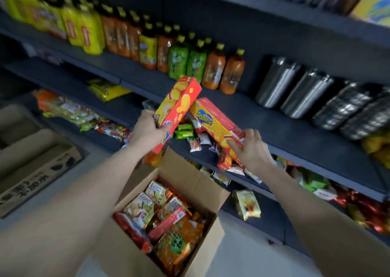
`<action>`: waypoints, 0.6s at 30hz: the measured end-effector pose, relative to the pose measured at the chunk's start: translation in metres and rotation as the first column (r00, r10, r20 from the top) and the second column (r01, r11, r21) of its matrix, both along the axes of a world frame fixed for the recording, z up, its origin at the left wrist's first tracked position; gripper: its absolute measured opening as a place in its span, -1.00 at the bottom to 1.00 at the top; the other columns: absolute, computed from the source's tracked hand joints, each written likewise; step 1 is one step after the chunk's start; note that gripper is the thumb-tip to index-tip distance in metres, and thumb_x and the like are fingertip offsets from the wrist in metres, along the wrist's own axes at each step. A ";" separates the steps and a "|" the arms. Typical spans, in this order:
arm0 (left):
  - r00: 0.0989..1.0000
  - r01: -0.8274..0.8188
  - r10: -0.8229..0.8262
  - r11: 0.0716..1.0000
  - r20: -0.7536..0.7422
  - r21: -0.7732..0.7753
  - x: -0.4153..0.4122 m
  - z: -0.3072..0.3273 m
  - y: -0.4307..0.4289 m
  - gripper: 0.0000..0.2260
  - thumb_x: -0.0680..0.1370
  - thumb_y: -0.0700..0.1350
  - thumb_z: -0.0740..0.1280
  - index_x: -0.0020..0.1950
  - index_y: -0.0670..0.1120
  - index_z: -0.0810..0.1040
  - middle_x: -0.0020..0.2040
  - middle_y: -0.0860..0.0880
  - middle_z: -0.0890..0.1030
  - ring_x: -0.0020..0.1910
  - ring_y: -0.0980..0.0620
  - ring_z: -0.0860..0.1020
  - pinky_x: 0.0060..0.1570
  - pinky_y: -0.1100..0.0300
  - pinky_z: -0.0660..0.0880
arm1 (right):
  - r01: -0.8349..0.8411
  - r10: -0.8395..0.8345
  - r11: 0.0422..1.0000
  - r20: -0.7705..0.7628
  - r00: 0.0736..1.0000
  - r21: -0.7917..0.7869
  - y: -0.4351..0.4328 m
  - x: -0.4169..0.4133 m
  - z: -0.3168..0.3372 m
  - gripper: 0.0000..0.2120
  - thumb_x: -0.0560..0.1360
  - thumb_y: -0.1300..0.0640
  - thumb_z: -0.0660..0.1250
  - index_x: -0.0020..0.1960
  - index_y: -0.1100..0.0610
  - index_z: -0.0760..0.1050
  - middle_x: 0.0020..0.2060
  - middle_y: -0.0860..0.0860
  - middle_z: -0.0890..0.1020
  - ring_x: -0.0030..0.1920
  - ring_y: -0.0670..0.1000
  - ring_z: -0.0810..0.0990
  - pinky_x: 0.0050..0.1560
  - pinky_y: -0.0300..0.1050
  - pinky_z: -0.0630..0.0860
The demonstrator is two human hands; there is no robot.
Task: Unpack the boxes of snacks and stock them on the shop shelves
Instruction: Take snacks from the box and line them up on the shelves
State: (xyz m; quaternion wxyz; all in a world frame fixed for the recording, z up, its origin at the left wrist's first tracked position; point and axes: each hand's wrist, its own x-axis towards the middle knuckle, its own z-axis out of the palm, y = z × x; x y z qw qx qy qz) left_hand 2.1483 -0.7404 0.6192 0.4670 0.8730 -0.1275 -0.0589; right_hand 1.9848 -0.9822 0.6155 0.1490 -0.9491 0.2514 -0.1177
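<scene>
- I see the left hand [147, 130] gripping the first biscuit box [179, 101], a red carton with yellow round biscuits printed on it. The thumb lies across the front face and the fingers wrap behind the lower half.
- This carton is lifted in the air and tilted, with its top end pointing up and to the right, in front of the bottle shelf.
- The right hand [251, 148] holds the second biscuit box [213, 122] at its lower right end. The fingers are curled over the upper edge and one finger is stretched along the yellow face.
- The second carton is also tilted and hangs over the front edge of the middle shelf [295, 141]. Its upper corner comes up against the first carton; I cannot tell if they really touch.
- The two hands are apart, each one clamped on its own carton.
- Under the hands stands an open cardboard box [190, 175], its flaps folded out, filled with snack packets [168, 219].
- Small snack packs [196, 143] lie loose near the front edge of the middle shelf, behind the cartons.
- On the shelf above, drink bottles [213, 72] stand in rows on the left part and metal cups [278, 82] on the right part.
- Another cardboard box [35, 169] is on the floor at the far left.
</scene>
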 end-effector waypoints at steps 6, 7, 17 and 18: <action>0.966 0.094 -0.095 0.995 0.242 0.015 0.014 0.119 -0.023 -0.54 0.50 0.02 0.44 0.27 -0.17 0.38 0.18 -0.14 0.58 0.14 -0.17 0.54 -0.04 0.13 0.38 | 0.067 -0.023 0.979 0.221 0.975 -0.195 -0.034 -0.028 0.109 -0.44 0.54 -0.19 0.32 0.28 0.26 0.43 0.10 0.22 0.50 0.11 0.32 0.52 0.07 0.14 0.45; 0.954 0.106 -0.108 0.994 0.281 0.022 0.015 0.137 -0.029 -0.54 0.51 0.02 0.43 0.28 -0.17 0.38 0.19 -0.14 0.58 0.15 -0.17 0.54 -0.05 0.13 0.37 | 0.088 -0.032 0.971 0.245 0.969 -0.221 -0.043 -0.034 0.127 -0.44 0.54 -0.19 0.32 0.30 0.25 0.43 0.10 0.22 0.50 0.13 0.31 0.51 0.10 0.13 0.44; 0.749 0.229 -0.252 0.966 0.613 0.118 0.000 0.271 -0.110 -0.54 0.53 0.06 0.39 0.37 -0.05 0.42 0.23 -0.09 0.57 0.19 -0.18 0.52 0.09 -0.03 0.46 | 0.406 -0.146 0.837 0.566 0.812 -0.366 -0.126 -0.112 0.271 -0.45 0.53 -0.16 0.36 0.36 0.18 0.47 0.12 0.24 0.54 0.19 0.31 0.45 0.13 0.18 0.47; 0.727 0.238 -0.279 0.960 0.627 0.151 -0.002 0.278 -0.121 -0.54 0.53 0.08 0.38 0.38 -0.02 0.40 0.25 -0.06 0.56 0.19 -0.16 0.52 0.08 -0.03 0.48 | 0.451 -0.188 0.824 0.585 0.789 -0.343 -0.137 -0.119 0.285 -0.45 0.53 -0.18 0.35 0.37 0.17 0.47 0.13 0.25 0.54 0.21 0.31 0.43 0.14 0.19 0.46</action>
